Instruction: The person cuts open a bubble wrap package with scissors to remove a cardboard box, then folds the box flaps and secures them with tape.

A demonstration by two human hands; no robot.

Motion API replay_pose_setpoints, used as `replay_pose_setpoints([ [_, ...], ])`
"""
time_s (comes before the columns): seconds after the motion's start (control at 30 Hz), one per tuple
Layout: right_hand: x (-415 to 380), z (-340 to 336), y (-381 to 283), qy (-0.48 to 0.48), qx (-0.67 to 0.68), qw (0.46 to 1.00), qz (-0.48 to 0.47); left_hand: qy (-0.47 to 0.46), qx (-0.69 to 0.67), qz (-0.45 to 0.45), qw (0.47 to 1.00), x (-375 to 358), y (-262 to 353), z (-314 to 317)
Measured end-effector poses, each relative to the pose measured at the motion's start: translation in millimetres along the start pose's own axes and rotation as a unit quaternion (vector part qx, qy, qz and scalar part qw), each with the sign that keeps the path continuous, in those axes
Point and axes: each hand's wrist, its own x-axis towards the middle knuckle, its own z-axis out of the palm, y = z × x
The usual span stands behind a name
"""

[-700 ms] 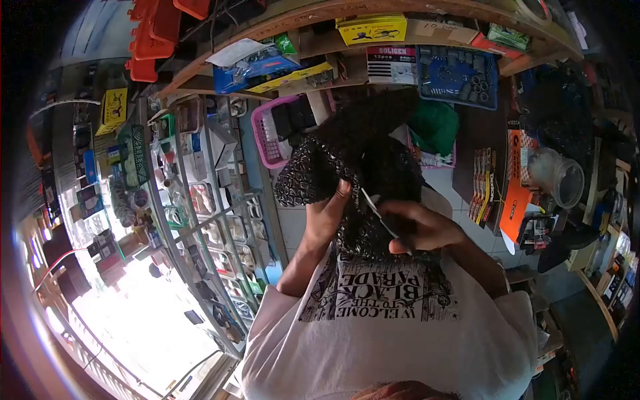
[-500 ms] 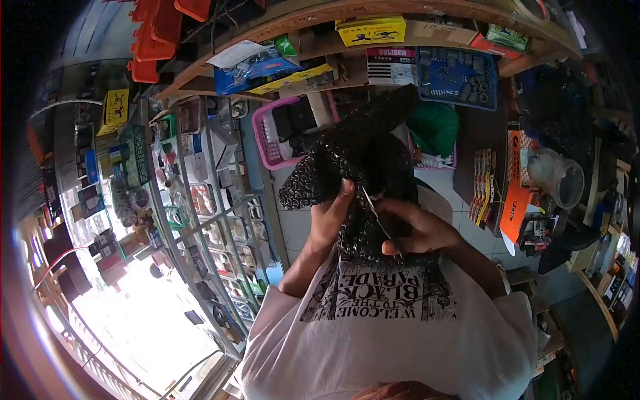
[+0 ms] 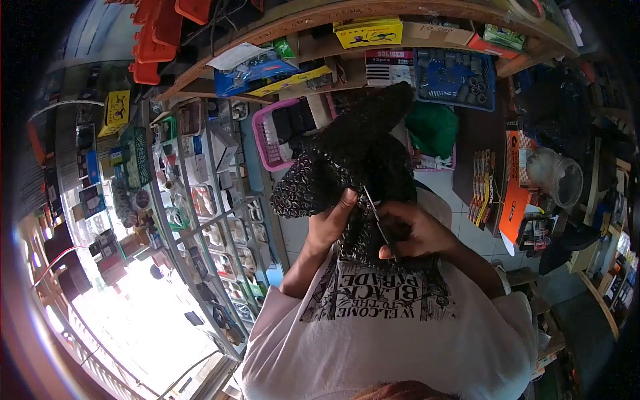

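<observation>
A large bundle of black bubble wrap (image 3: 363,133) hangs in front of my shirt, its long folded end reaching up and right. My left hand (image 3: 328,223) is closed on the wrap's lower left part, thumb on top. In my right hand (image 3: 420,230) is a pair of scissors (image 3: 375,213) with slim silver blades, pointing up and left along the wrap near my left thumb. The scissors' handles are mostly hidden by my fingers and shadow.
Beyond the wrap are a pink basket (image 3: 261,143), a blue tray (image 3: 490,101) of grey fittings, and a green bag (image 3: 432,127). A glass display case (image 3: 223,233) stands at left. Orange packaging (image 3: 512,193) and a clear jar (image 3: 567,183) are at right. A wooden shelf (image 3: 427,8) runs overhead.
The wrap's left part has shifted slightly down and left. The scissors' blades have moved slightly and look more closed. Both hands stay in nearly the same place.
</observation>
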Motion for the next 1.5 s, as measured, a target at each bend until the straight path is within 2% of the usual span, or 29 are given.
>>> replay_pose_setpoints([
  [0.07, -0.6, -0.5, -0.2, -0.008, 0.009, 1.0, 0.024, 0.009, 0.018, -0.063, 0.998, -4.1, 5.0, -1.4],
  [0.17, -0.8, 0.4, -3.6, -0.007, -0.019, 0.999, 0.043, -0.027, 0.01, 0.032, 0.999, -0.8, -0.1, -4.2],
  [0.27, -2.8, -3.5, -8.9, -0.006, 0.029, 0.999, 0.024, -0.034, 0.026, 0.094, 0.995, -1.5, 6.8, 3.8],
  [0.37, -0.2, -3.9, -11.8, -0.009, 0.01, 1.0, -0.008, -0.078, 0.019, 0.092, 0.993, -1.6, 5.2, -1.9],
  [0.47, 0.4, -3.0, -8.2, -0.014, 0.034, 0.997, 0.061, -0.116, -0.009, 0.078, 0.99, -1.4, 7.3, -7.7],
  [0.57, 3.0, 1.9, -3.9, 0.001, 0.035, 0.999, 0.001, -0.136, -0.004, 0.066, 0.988, -1.0, 9.5, -8.9],
  [0.67, 2.3, -3.5, -5.9, -0.002, -0.021, 0.999, -0.024, -0.15, 0.03, 0.074, 0.985, 0.5, 9.3, -9.1],
  [0.77, 6.4, 0.8, -13.0, 0.022, 0.002, 0.999, -0.045, -0.181, 0.053, 0.082, 0.979, 2.7, 15.3, -13.0],
  [0.87, 8.0, 2.4, -4.0, 0.038, -0.036, 0.997, -0.055, -0.195, 0.106, 0.117, 0.968, 7.9, 11.9, -20.5],
  [0.97, 6.3, -0.8, -6.5, 0.027, -0.01, 0.999, -0.033, -0.186, 0.106, 0.153, 0.965, 9.2, 17.3, -16.9],
  [1.07, 6.5, -7.9, -9.0, 0.019, -0.052, 0.998, 0.004, -0.195, 0.232, 0.195, 0.933, 13.0, 34.2, -21.5],
  [1.17, 9.4, -4.3, -15.8, 0.041, -0.053, 0.998, -0.009, -0.171, 0.301, 0.283, 0.895, 16.7, 25.9, -35.7],
  [1.27, 9.4, -17.1, -28.7, -0.005, -0.188, 0.982, 0.021, -0.109, 0.204, 0.226, 0.946, 28.9, 4.4, -54.9],
  [1.33, 10.5, -30.3, -5.3, 0.006, -0.182, 0.982, -0.042, -0.074, 0.094, 0.17, 0.978, 38.6, 5.9, -62.1],
  [1.37, 13.2, -37.5, 9.2, 0.007, -0.179, 0.981, -0.074, -0.049, 0.021, 0.073, 0.996, 47.8, 13.3, -66.1],
  [1.4, 18.3, -42.5, 18.4, 0.008, -0.142, 0.988, -0.064, -0.025, -0.054, -0.025, 0.998, 55.6, 21.6, -74.2],
  [1.47, 27.8, -50.8, 29.1, 0.015, -0.069, 0.997, -0.043, -0.151, 0.063, 0.189, 0.968, 83.8, -3.0, -107.9],
  [1.5, 30.8, -53.0, 27.7, -0.017, -0.046, 0.998, -0.026, -0.192, -0.153, 0.083, 0.966, 92.9, 7.8, -102.1],
])
